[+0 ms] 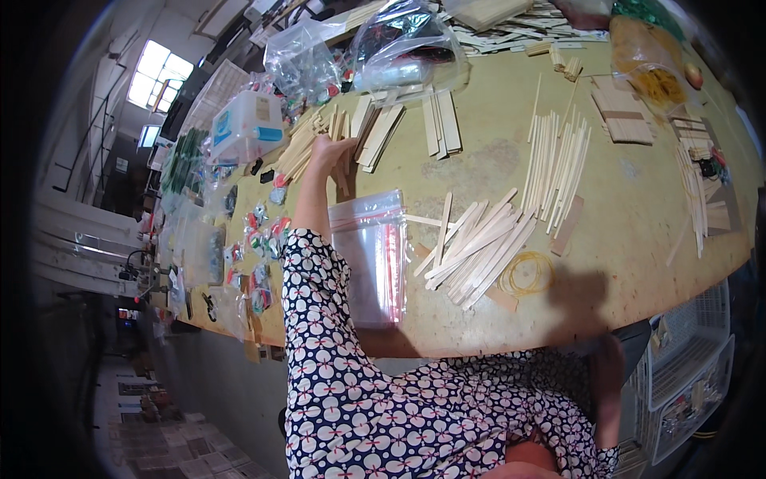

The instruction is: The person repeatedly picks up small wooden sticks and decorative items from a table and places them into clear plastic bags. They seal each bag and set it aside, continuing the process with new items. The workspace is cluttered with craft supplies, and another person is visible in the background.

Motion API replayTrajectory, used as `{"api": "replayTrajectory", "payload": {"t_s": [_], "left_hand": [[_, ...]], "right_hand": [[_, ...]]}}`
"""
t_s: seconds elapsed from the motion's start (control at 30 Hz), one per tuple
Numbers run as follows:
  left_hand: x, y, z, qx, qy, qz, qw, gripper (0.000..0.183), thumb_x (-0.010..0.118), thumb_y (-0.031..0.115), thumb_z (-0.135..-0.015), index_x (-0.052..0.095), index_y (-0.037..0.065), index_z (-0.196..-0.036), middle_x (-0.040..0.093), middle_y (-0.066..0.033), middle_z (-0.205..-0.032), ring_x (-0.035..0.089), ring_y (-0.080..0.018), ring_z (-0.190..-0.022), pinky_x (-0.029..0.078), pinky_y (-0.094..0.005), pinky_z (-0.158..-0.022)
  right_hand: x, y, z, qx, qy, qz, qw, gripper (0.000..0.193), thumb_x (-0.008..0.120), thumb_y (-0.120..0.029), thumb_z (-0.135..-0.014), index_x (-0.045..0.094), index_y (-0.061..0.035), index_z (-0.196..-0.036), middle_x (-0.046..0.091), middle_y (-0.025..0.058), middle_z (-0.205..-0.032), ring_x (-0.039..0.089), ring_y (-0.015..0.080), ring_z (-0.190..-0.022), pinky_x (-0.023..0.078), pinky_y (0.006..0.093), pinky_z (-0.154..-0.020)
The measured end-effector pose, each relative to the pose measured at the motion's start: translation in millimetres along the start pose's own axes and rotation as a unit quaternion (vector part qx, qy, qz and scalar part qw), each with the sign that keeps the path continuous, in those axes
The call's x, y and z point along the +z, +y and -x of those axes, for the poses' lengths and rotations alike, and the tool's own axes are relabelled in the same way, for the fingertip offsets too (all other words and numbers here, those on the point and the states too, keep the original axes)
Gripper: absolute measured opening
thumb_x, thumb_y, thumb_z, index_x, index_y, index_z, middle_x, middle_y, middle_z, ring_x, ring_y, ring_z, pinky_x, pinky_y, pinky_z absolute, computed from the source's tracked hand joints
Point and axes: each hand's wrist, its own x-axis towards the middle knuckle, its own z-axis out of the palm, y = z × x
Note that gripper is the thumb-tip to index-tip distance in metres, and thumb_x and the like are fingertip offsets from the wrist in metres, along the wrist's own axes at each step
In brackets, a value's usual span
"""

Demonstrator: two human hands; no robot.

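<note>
My left arm reaches far across the table. My left hand (330, 150) is closed at the edge of a pile of thin square wooden sticks (297, 152), with a few sticks at its fingers; part of the grip is hidden. Just right of it lies a stack of flat pale wooden strips (381, 134). Nearer to me, below the hand, is a stack of clear zip bags (367, 255) with red-edged seals. My right forearm (608, 391) is bent at the table's near edge at lower right; its hand is dark and blurred, so the fingers do not show.
Rounded craft sticks (483, 243), round dowels (557, 164) and yellow rubber bands (527, 273) lie mid-table. Another strip stack (441, 121) is farther back. Small bagged parts (259, 231) and a clear plastic box (249, 128) are at left. Plastic baskets (690, 359) stand beside the table at lower right.
</note>
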Motion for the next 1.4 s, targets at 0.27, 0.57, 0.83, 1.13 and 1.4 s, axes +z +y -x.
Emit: {"api": "replayTrajectory", "payload": {"t_s": [0.27, 0.57, 0.83, 1.13, 1.4], "left_hand": [[-24, 15, 48, -0.008, -0.011, 0.12, 0.993, 0.027, 0.08, 0.03, -0.077, 0.064, 0.009, -0.075, 0.058, -0.0003, -0.064, 0.049, -0.0108, -0.051, 0.034, -0.0287, -0.047], [4, -9, 28, 0.045, 0.006, 0.122, 0.991, 0.025, 0.08, 0.024, -0.078, 0.064, 0.007, -0.087, 0.06, -0.0009, -0.067, 0.05, -0.0104, -0.052, 0.035, -0.0292, -0.045], [9, 15, 15, 0.082, 0.056, -0.098, 0.99, 0.044, 0.086, 0.037, -0.068, 0.069, 0.0, -0.087, 0.071, -0.0133, -0.075, 0.068, -0.0226, -0.065, 0.053, -0.0375, -0.061], [14, -13, 20, 0.065, 0.036, -0.079, 0.994, 0.045, 0.088, 0.036, -0.066, 0.071, -0.001, -0.086, 0.071, -0.0139, -0.073, 0.068, -0.0228, -0.063, 0.053, -0.0363, -0.06], [13, -19, 19, 0.082, 0.047, -0.143, 0.985, 0.043, 0.088, 0.033, -0.067, 0.07, -0.002, -0.083, 0.07, -0.0099, -0.069, 0.065, -0.0171, -0.058, 0.051, -0.0336, -0.056]], "right_hand": [[10, 0, -1, -0.036, 0.038, 0.017, 0.999, 0.025, 0.059, -0.004, -0.082, 0.061, 0.0009, -0.107, 0.058, 0.0194, -0.121, 0.054, 0.0395, -0.117, 0.043, 0.0495, -0.101], [5, -8, 2, -0.026, 0.047, -0.022, 0.998, 0.024, 0.063, -0.005, -0.082, 0.06, 0.0011, -0.105, 0.058, 0.0194, -0.119, 0.054, 0.04, -0.116, 0.043, 0.0496, -0.1], [21, 6, 16, -0.06, 0.084, 0.009, 0.995, 0.016, 0.064, -0.005, -0.079, 0.061, -0.0003, -0.094, 0.059, 0.0193, -0.116, 0.055, 0.04, -0.115, 0.045, 0.05, -0.098], [18, -3, 5, -0.083, 0.08, -0.002, 0.993, 0.012, 0.065, -0.005, -0.077, 0.061, 0.0004, -0.086, 0.061, 0.0199, -0.113, 0.055, 0.0417, -0.113, 0.045, 0.0519, -0.097], [19, -4, -1, -0.09, 0.072, -0.005, 0.993, 0.014, 0.064, -0.004, -0.079, 0.06, 0.0027, -0.091, 0.06, 0.0221, -0.112, 0.056, 0.0429, -0.111, 0.046, 0.0523, -0.095]]}}
